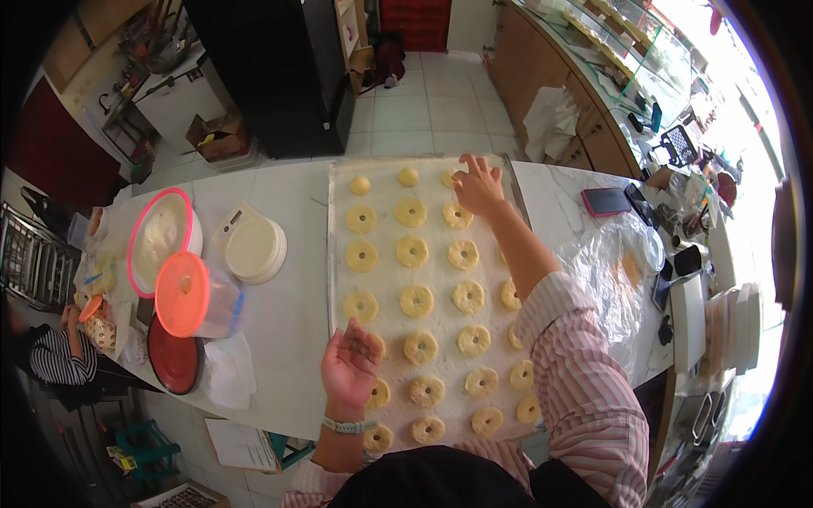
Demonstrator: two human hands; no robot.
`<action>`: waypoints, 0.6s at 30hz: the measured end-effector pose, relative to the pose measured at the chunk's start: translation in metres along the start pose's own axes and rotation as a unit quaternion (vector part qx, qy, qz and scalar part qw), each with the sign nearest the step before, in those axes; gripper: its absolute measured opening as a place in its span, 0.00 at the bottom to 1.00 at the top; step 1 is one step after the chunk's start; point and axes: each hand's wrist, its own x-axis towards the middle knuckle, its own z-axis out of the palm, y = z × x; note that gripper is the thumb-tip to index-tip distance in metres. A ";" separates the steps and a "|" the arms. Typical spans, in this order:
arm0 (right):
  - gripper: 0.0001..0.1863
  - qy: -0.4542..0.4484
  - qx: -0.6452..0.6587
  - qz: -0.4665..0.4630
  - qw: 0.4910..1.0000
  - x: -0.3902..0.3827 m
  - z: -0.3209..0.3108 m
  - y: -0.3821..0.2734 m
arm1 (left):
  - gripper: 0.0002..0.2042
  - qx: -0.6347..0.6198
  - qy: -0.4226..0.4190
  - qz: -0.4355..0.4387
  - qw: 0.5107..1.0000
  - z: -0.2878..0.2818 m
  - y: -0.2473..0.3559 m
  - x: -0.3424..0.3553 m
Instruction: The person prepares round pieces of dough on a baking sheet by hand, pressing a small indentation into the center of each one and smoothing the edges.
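Note:
A large baking tray (336, 190) in front of me carries rows of pale yellow dough rings, such as this dough ring (415, 301). In the far row sit rounder dough balls without holes: one dough ball (361, 185) at the left, another dough ball (409, 177) in the middle. My right hand (479, 184) reaches to the far right of the tray, fingers bent and apart, at a third dough ball (447, 179) that it partly covers; whether it touches is unclear. Palm up and fingers loosely curled, my left hand (351, 369) hovers by the tray's left edge, holding nothing and hiding part of a ring.
On the marble table's left stand a white kitchen scale (254, 245), a pink-rimmed bowl (193, 222) and an orange-lidded container (182, 294). Crumpled plastic (605, 271) and a phone (605, 201) lie to the right. Another person (63, 356) is at the far left.

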 end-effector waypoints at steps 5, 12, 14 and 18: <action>0.16 -0.002 -0.057 0.040 0.998 0.003 0.019 0.010 | 0.17 0.073 -0.043 -0.037 0.996 -0.004 -0.009 0.001; 0.14 -0.074 0.279 -0.072 0.955 -0.069 -0.004 -0.041 | 0.16 0.359 -0.013 0.022 0.933 0.032 -0.044 0.006; 0.14 -0.030 0.382 -0.096 0.919 -0.140 -0.027 -0.088 | 0.15 0.375 -0.027 0.047 0.926 0.035 -0.045 0.006; 0.17 0.036 0.227 -0.069 0.971 -0.229 -0.090 -0.128 | 0.11 0.400 -0.078 0.014 0.913 0.029 -0.057 0.010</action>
